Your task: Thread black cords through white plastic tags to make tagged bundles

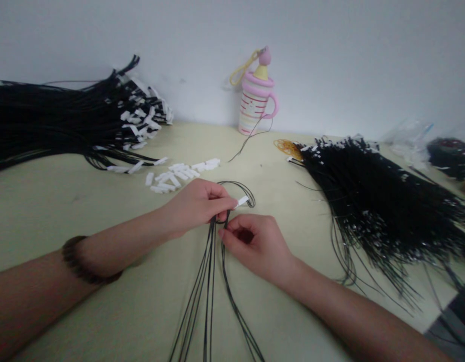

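My left hand (202, 203) pinches several thin black wires (208, 271) near the middle of the table. A small white label (243, 201) sticks out past its thumb and forefinger, beside the looped end of the wires. Just right of it, my right hand (260, 244) is closed, thumb and forefinger pressed together on a strand group of the wires. The loose wires hang down toward me in two spread groups. Ahead of my left hand lie several white label pieces (174, 176) on the table.
A thick black wire bundle with white-tagged ends (66, 113) lies at left. Another black bundle (379, 201) spreads at right beside yellow rubber bands (288, 147). A pink striped cup (253, 103) stands against the wall. A clear plastic bag (409, 143) sits far right.
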A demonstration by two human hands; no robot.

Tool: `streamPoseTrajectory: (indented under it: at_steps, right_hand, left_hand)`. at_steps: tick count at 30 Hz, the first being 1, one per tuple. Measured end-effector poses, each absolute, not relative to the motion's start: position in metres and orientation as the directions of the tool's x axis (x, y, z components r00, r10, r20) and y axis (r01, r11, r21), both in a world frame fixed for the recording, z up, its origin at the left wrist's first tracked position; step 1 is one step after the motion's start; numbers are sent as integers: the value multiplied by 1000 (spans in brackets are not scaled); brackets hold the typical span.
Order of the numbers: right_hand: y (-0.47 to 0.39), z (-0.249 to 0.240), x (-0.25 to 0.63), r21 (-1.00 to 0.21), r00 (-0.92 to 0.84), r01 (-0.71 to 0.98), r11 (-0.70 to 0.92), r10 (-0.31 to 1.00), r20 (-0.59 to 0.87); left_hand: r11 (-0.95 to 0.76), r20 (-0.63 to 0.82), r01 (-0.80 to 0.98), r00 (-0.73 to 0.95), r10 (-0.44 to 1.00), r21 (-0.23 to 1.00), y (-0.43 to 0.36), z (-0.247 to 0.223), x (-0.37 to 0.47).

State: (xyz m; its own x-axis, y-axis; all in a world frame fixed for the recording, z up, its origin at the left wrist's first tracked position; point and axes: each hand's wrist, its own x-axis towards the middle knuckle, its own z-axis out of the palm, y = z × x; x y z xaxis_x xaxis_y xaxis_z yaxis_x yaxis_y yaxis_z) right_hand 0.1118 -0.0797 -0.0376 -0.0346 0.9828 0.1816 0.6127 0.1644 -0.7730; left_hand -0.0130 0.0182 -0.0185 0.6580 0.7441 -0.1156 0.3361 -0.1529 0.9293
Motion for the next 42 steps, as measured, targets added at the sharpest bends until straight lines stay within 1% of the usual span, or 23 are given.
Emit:
streamPoseTrajectory:
  at_steps: [3, 7, 11, 14, 16, 18, 19, 20, 22, 23, 25, 27, 28, 30, 32, 34, 35, 36, 37, 39, 40, 41, 42]
  right_hand:
    - [-78, -36, 115, -826, -38, 551, 118, 992, 116]
    - [-78, -29, 123, -897, -115, 434, 80, 993, 32]
    - [-77, -25, 129, -920, -151, 391, 34, 988, -28]
    - [-77, -24, 129, -938, -145, 345, -22, 987, -76]
    - [-78, -22, 130, -958, -130, 264, -115, 980, -153]
    - [-81, -16, 133, -967, -139, 135, -215, 962, -233]
    - [-82, -10, 137, -968, -163, 65, -241, 955, -248]
    - [-84, -4, 141, -971, -189, -2, -237, 954, -233]
    - [-87, 12, 154, -982, -197, -95, -163, 970, -142]
    - [-89, 20, 162, -987, -146, -122, -103, 986, -85]
    - [-90, 34, 178, -994, 82, -103, 24, 997, 16]
    - [-87, 40, 196, -989, 309, -23, 145, 942, 131]
    - [-85, 41, 204, -978, 375, 6, 208, 906, 195]
    - [-79, 40, 220, -945, 425, -10, 327, 857, 292]
    - [-74, 39, 234, -895, 461, -109, 432, 820, 340]
    - [-71, 41, 244, -838, 519, -207, 505, 783, 343]
    - [-70, 42, 247, -818, 555, -220, 531, 758, 343]
    - [-71, 43, 247, -809, 597, -189, 556, 720, 355]
    - [-71, 44, 246, -812, 637, -114, 573, 669, 383]
    - [-74, 41, 236, -821, 672, 148, 551, 553, 493]
    - [-76, 38, 227, -813, 644, 299, 500, 523, 558]
    - [-78, 33, 217, -791, 589, 436, 429, 528, 611]
    - [-80, 27, 206, -761, 514, 550, 344, 579, 633]
  left_hand:
    - [-150, -110, 322, 663, 741, 935, 18, -18, -13]
    - [-129, -116, 307, 666, 737, 943, 18, -17, -14]
    - [-111, -135, 313, 667, 733, 943, 20, -17, -15]
    - [-105, -143, 316, 670, 728, 943, 21, -17, -15]
    - [-95, -151, 319, 664, 732, 943, 21, -17, -15]
    - [-86, -154, 315, 662, 733, 945, 21, -17, -15]
    - [-82, -156, 313, 663, 732, 946, 21, -17, -15]
    - [-74, -158, 310, 661, 734, 948, 21, -16, -15]
    - [-45, -176, 309, 649, 740, 950, 21, -16, -15]
    - [-24, -189, 307, 642, 743, 951, 22, -15, -14]
    - [12, -209, 299, 636, 743, 954, 22, -15, -14]
    - [24, -214, 293, 638, 740, 956, 23, -15, -14]
    - [25, -213, 290, 638, 740, 957, 23, -15, -14]
    - [31, -215, 288, 635, 742, 957, 23, -15, -14]
    - [48, -225, 286, 627, 746, 957, 23, -15, -14]
    - [73, -236, 277, 619, 749, 958, 24, -15, -14]
    - [90, -243, 269, 615, 750, 959, 24, -15, -14]
    - [112, -252, 259, 610, 751, 959, 25, -15, -14]
    - [133, -259, 245, 606, 752, 960, 27, -16, -14]
    - [175, -268, 209, 602, 752, 962, 29, -18, -14]
    - [192, -268, 189, 604, 751, 963, 31, -19, -15]
    - [205, -268, 172, 607, 748, 963, 32, -20, -15]
    - [217, -268, 158, 609, 746, 963, 33, -21, -15]
